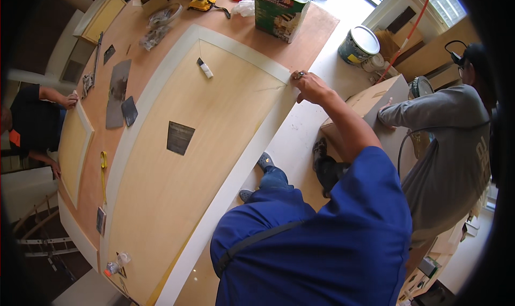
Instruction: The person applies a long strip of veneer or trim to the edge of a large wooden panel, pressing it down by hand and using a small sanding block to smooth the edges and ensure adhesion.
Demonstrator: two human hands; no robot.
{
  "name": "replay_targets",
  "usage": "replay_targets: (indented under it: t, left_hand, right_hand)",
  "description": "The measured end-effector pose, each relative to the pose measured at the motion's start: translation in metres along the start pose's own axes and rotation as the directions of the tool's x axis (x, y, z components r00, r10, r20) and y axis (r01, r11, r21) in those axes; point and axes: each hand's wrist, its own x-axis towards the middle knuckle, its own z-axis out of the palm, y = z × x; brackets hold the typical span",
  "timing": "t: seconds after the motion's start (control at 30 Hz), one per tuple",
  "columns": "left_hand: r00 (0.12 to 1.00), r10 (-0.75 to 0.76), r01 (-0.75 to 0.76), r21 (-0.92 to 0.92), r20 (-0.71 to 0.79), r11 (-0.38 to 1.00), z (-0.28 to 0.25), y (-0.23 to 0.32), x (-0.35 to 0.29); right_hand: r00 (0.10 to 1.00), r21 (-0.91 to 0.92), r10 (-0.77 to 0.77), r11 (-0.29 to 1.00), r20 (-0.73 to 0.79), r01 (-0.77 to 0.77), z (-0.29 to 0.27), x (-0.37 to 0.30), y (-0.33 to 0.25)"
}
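Note:
My right hand reaches out to the far right corner of a large pale wood panel with a white border. Its fingers curl closed over the corner, with the thumb lower down along the edge. A small dark spot shows at the fingers, too small to make out. My left hand is not in view. On the panel lie a small white tube with a black cap, a dark rectangular piece and a clear plastic bottle with an orange cap.
A green-and-white metal can and a yellow-black power tool stand at the back. Beside the panel lie dark sheets and a yellow tape. One person at left holds a smaller panel; another leans over a cardboard box at right.

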Motion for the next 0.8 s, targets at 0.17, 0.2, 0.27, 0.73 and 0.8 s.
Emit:
replay_targets:
  t: [0.17, 0.2, 0.27, 0.73, 0.8]
  left_hand:
    - [1.0, -0.007, 0.007, 0.01, 0.004, 1.0, -0.002, -0.005, -0.003]
    - [1.0, -0.01, 0.01, 0.007, 0.006, 1.0, -0.004, -0.006, -0.005]
    - [1.0, -0.012, 0.012, 0.004, 0.003, 1.0, -0.003, -0.008, -0.006]
    - [0.997, 0.003, -0.005, -0.019, -0.077, 1.0, -0.063, -0.131, -0.042]
    - [0.99, 0.085, -0.085, 0.009, -0.113, 0.996, -0.061, -0.173, -0.037]
  right_hand:
    - [0.992, -0.04, -0.106, 0.994, -0.068, 0.103, 0.001, -0.001, 0.004]
    - [0.991, -0.05, -0.118, 0.992, -0.069, 0.114, 0.002, -0.001, 0.005]
    - [0.994, -0.026, -0.093, 0.995, -0.048, 0.092, 0.005, 0.0, 0.008]
    - [0.993, 0.018, -0.108, 0.994, -0.056, 0.109, -0.002, -0.028, -0.113]
    - [0.974, 0.239, -0.207, 0.945, -0.09, 0.223, 0.012, -0.038, -0.152]
